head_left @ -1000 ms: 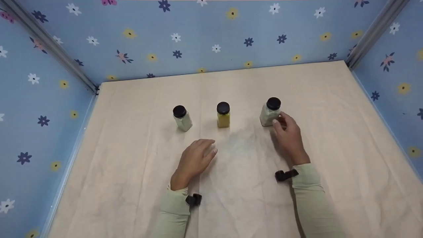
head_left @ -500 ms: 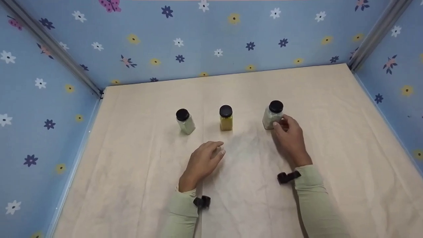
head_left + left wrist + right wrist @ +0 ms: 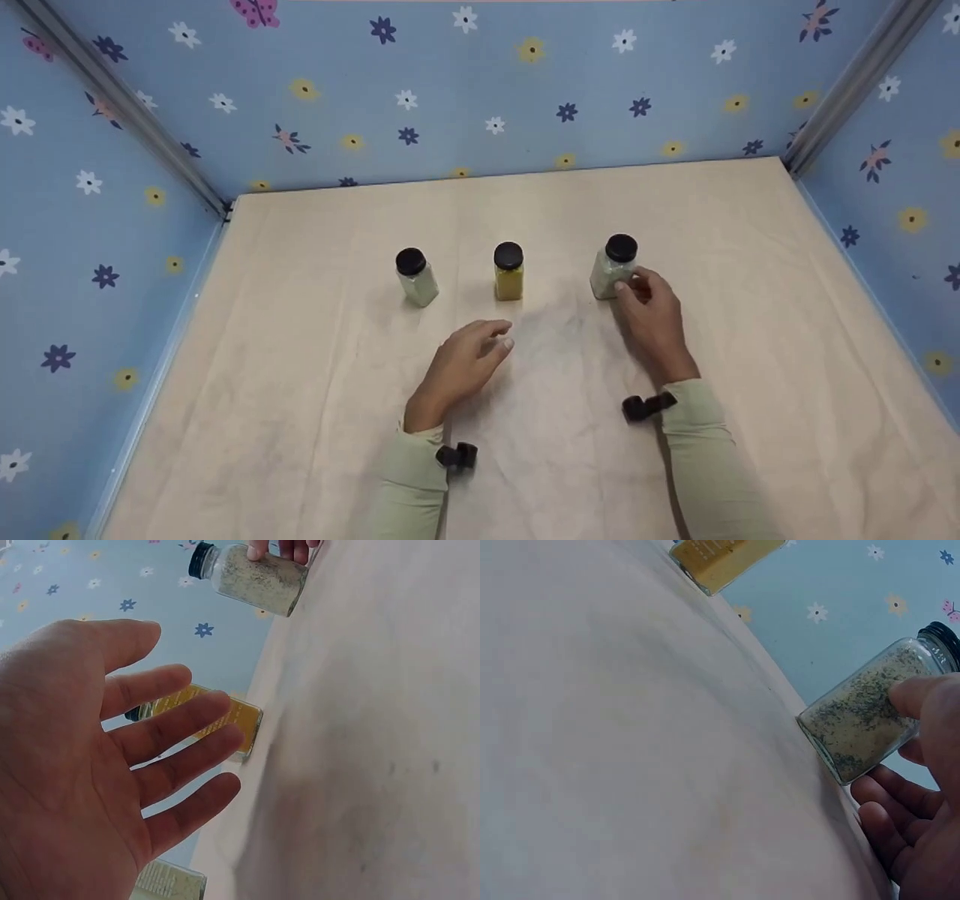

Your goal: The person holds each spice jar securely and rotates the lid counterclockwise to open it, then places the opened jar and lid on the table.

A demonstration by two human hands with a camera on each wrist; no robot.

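Three black-capped glass spice jars stand upright in a row on the cloth. My right hand point(image 3: 656, 326) holds the right jar point(image 3: 609, 276) between thumb and fingers; in the right wrist view that jar point(image 3: 862, 712) shows pale contents flecked with dark green, its base on the cloth. The middle jar point(image 3: 509, 282) has yellow contents. At the left stands a jar point(image 3: 418, 286) with pale green contents. My left hand point(image 3: 461, 367) hovers in front of the middle jar, apart from it and holding nothing; its fingers point(image 3: 180, 720) are spread and relaxed in the left wrist view.
A cream cloth point(image 3: 300, 450) with soft creases covers the table. Blue flowered panels point(image 3: 450, 75) stand along the back and both sides, with grey metal posts point(image 3: 127, 105) at the corners. Each wrist carries a small black camera point(image 3: 457, 456).
My left hand has shifted right and then stopped, still holding nothing. My right hand stays on the right jar, which stands in its place. The head view has tilted slightly.
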